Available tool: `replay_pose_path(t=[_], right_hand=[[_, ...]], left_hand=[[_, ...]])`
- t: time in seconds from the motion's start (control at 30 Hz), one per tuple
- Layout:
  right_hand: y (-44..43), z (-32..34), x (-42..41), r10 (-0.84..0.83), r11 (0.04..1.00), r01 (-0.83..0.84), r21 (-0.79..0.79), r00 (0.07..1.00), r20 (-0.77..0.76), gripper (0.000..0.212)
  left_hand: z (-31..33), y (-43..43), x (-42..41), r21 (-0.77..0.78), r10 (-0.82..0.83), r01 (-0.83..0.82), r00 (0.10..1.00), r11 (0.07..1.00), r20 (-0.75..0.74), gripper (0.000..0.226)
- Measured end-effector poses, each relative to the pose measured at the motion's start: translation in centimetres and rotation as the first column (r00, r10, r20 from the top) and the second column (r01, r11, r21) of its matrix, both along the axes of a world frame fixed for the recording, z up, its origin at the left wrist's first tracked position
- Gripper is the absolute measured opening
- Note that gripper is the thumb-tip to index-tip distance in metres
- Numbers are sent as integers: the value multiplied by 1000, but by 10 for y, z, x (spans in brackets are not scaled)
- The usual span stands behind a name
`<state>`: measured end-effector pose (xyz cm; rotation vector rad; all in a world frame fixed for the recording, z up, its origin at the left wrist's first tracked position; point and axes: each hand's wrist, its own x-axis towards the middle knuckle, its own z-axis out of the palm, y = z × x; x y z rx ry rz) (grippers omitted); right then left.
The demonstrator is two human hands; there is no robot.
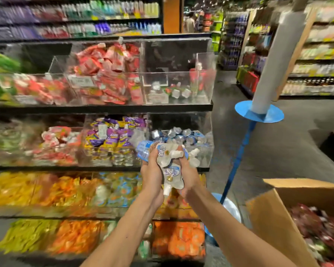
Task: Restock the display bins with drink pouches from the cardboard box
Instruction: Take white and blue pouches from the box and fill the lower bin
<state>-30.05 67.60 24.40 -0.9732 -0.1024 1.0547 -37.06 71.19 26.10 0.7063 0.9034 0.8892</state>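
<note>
Left hand (152, 177) and right hand (190, 175) clasp white pouches (167, 158) together before the part-filled bin (208, 130). The box (274, 218) holds more, so restocking looks midway.

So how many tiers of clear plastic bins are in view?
4: top tier, red pouches; second, purple and blue-white; third, yellow and orange; bottom, green and orange. Lower ones may be hidden.

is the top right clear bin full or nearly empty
Nearly empty: the top right bin holds only a few pouches on its floor, bare above.

Dim aisle, heavy motion blur, fisheye
</note>
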Motion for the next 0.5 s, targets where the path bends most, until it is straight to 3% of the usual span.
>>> replay_pose_path(t=[0.07,0.2,0.3,0.4,0.5], right_hand=[[16,-3,-4,5,1000,-5,-15,1000,-8,99],[21,-10,3,-12,1000,12,2,1000,-22,71],[21,-14,22,-40,999,40,-22,999,-7,70],[24,-19,48,20,1000,-20,-12,1000,-10,73],[30,-23,82,77,997,-77,-1,996,-42,61]], left_hand=[[-8,20,-6,-11,-34,34,999,999,19,38],[-26,45,-2,-10,-179,179,984,984,3,43],[-30,56,13,-27,-277,277,961,960,7,23],[-29,67,29,-100,-345,344,938,934,5,15],[-25,81,49,-120,-397,390,917,913,-42,17]])
